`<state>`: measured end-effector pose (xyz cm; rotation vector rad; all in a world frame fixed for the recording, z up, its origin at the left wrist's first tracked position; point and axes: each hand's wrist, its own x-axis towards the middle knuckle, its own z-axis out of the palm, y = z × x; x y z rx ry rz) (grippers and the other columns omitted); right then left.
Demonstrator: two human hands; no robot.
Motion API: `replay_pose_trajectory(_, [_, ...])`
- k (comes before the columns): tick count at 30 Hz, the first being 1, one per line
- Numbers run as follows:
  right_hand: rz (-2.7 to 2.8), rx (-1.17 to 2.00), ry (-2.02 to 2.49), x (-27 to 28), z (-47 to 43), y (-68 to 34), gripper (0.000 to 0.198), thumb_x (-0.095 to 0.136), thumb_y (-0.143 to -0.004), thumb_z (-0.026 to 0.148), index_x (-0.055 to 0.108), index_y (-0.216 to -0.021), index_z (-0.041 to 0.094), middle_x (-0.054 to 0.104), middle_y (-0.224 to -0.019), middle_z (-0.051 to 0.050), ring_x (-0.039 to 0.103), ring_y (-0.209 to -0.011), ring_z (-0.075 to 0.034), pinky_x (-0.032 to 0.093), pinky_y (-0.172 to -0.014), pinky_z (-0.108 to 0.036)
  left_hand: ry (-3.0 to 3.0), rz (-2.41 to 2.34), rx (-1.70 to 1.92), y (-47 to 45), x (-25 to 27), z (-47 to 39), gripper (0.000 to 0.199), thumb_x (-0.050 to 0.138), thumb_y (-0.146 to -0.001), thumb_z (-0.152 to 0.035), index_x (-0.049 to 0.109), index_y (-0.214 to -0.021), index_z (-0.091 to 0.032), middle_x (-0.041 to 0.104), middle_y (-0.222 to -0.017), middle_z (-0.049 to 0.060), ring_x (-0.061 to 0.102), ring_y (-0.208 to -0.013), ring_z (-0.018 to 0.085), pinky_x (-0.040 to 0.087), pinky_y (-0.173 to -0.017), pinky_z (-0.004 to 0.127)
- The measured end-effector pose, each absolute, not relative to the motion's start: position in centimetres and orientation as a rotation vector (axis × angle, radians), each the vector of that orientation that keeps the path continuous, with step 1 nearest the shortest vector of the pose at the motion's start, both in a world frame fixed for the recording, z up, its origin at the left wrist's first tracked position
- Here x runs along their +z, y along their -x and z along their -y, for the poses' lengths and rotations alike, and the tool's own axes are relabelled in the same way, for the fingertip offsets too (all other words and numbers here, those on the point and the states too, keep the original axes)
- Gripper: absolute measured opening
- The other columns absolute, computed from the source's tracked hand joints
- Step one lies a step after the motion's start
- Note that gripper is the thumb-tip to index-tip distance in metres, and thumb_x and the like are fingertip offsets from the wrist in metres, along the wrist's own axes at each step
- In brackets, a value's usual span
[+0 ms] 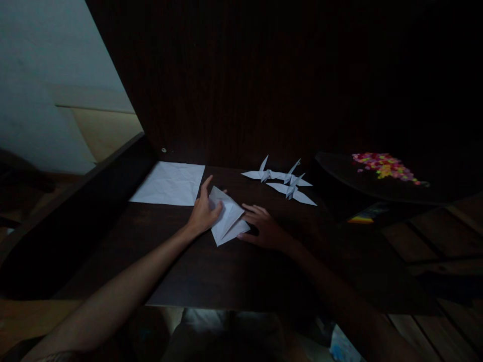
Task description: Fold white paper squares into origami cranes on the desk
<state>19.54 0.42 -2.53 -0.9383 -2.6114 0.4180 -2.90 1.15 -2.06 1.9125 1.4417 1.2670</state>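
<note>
A partly folded sheet of white origami paper (227, 213) is held above the dark desk, with creases and loose flaps fanning toward its lower point. My left hand (206, 211) grips its left side, thumb across the front and index finger stretched upward. At the right side, my right hand (264, 229) has its fingers against a flap and its thumb by the lower right corner. Folded paper cranes (292, 191) with narrow pointed wings stand beyond my right hand. Behind my left hand lies a flat, creased white sheet (169, 183).
A dark upright panel (241, 90) closes off the back of the desk (211, 281). On the left runs a raised side board (75, 206). A dark rounded surface (339, 176) at the right bears a heap of small pink, red and yellow pieces (387, 167).
</note>
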Motion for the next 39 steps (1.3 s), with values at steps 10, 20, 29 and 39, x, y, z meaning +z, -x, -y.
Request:
replay_pose_trajectory(10, [2.543,0.409,1.079,-2.8,-0.7,-19.9,0.036,0.057,-0.085,0.040,0.062,-0.115,0.020,0.049,-0.139,-0.010,0.032,-0.136,-0.030,0.025,-0.108,-0.056,-1.831,-1.287,1.262,2.8,-1.6,-0.7,0.074,0.054,-0.080,-0.015,0.017,-0.143,-0.017,0.067,-0.116,0.013,0.066,-0.103,0.023,0.050,-0.093,0.040])
replay_pose_trajectory(20, [2.457,0.447,1.176,-3.1,-0.9,-20.0,0.065,0.059,-0.082,0.039,0.038,-0.141,0.020,0.043,-0.143,-0.013,0.033,-0.136,-0.031,0.026,-0.108,-0.055,-1.832,-1.166,1.112,2.9,-1.9,-0.7,0.071,0.052,-0.073,-0.011,0.028,-0.140,-0.021,0.063,-0.122,0.013,0.070,-0.090,0.023,0.056,-0.069,0.030])
replay_pose_trajectory(29, [2.419,0.494,1.084,-3.1,-0.9,-20.4,0.061,0.058,-0.083,0.030,0.036,-0.140,0.023,0.045,-0.142,-0.011,0.036,-0.134,-0.028,0.026,-0.108,-0.054,-2.004,-1.135,1.015,3.5,-2.0,-1.0,0.069,0.048,-0.066,-0.006,0.040,-0.133,-0.019,0.067,-0.117,0.008,0.068,-0.095,0.021,0.055,-0.073,0.028])
replay_pose_trajectory(39, [2.437,0.455,1.010,-3.1,-0.9,-20.6,0.046,0.055,-0.084,0.020,0.051,-0.129,0.024,0.049,-0.139,-0.008,0.040,-0.130,-0.027,0.031,-0.104,-0.054,-2.347,-1.031,0.761,4.4,-0.9,-0.8,0.057,0.055,-0.068,-0.020,0.052,-0.126,-0.020,0.062,-0.125,0.007,0.060,-0.112,0.025,0.045,-0.100,0.040])
